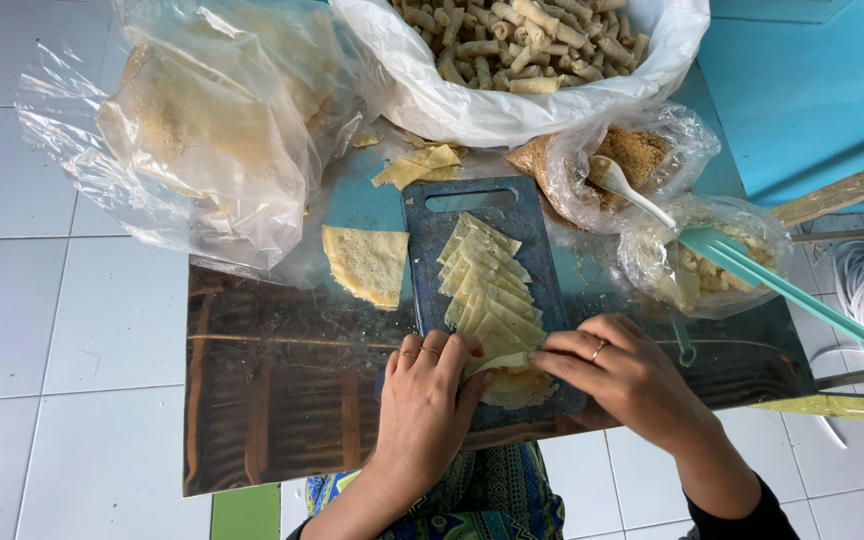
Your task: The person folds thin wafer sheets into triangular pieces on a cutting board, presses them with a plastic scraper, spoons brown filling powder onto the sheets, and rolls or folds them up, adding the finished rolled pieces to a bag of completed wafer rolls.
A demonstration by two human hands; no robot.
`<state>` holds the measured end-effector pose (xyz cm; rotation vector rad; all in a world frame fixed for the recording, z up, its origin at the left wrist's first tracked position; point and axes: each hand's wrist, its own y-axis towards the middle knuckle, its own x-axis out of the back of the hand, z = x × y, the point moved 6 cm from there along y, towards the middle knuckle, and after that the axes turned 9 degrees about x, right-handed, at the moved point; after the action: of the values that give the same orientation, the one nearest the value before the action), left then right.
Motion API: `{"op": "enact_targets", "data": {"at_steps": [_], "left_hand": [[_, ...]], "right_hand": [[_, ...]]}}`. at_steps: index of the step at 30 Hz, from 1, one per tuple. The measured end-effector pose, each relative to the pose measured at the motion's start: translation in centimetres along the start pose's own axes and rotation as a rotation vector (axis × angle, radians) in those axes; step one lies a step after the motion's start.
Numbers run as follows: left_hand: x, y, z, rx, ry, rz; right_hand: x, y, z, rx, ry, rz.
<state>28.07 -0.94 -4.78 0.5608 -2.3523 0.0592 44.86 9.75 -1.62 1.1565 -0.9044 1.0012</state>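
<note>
Nearest the camera, the person's left hand [427, 400] and right hand [624, 375] meet over the near end of a dark blue cutting board [434, 262] on the table [272, 390]. The left fingers [430, 352] lie curled and pressed down on a thin pale wrapper [504, 362]; the right fingers [564, 350] pinch its folded edge from the right. Both hands are closed lightly on that one wrapper, which looks partly folded or rolled over itself, so the shaping of this piece seems underway rather than finished.

Just beyond the hands, a fanned row of cut wrappers [484, 280] runs up the board, overlapping like tiles, pale yellow and flat; these appear still unrolled. To the left of the board lies a larger speckled wrapper sheet [364, 262], a rounded wedge, uncut. A few wrapper scraps [417, 165] sit past the board's handle slot.

To the right, a clear bag [697, 265] holds pale chunky filling with teal tongs [782, 290] resting across it, and farther back a second bag of brown crumbs [632, 150] holds a white spoon [617, 180]. At far left a big clear bag of wrapper sheets [202, 130] slumps on the table. Farthest away, a white-lined tub of finished rolls [522, 40] is heaped high, suggesting much is already done, with the row on the board still to go.
</note>
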Motion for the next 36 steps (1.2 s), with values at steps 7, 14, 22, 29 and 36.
{"op": "enact_targets", "data": {"at_steps": [7, 14, 22, 29, 36], "left_hand": [[-0.2, -0.2, -0.1, 0.041, -0.018, 0.005], [1.1, -0.8, -0.2, 0.021, -0.113, -0.049], [1.9, -1.3, 0.0, 0.045, -0.185, -0.095], [1.7, -1.3, -0.2, 0.041, -0.085, -0.038], [1.4, -1.6, -0.5, -0.05, 0.02, -0.066]], "right_hand": [[-1.8, -2.5, -3.5, -0.354, 0.406, -0.323], [-6.8, -4.7, -5.2, -0.703, 1.035, -0.256], [-6.8, -4.7, -5.2, -0.789, 1.185, -0.317], [-5.2, -2.7, -3.0, -0.597, 1.007, -0.406], [-3.2, -0.4, 1.0, -0.182, 0.12, -0.267]]}}
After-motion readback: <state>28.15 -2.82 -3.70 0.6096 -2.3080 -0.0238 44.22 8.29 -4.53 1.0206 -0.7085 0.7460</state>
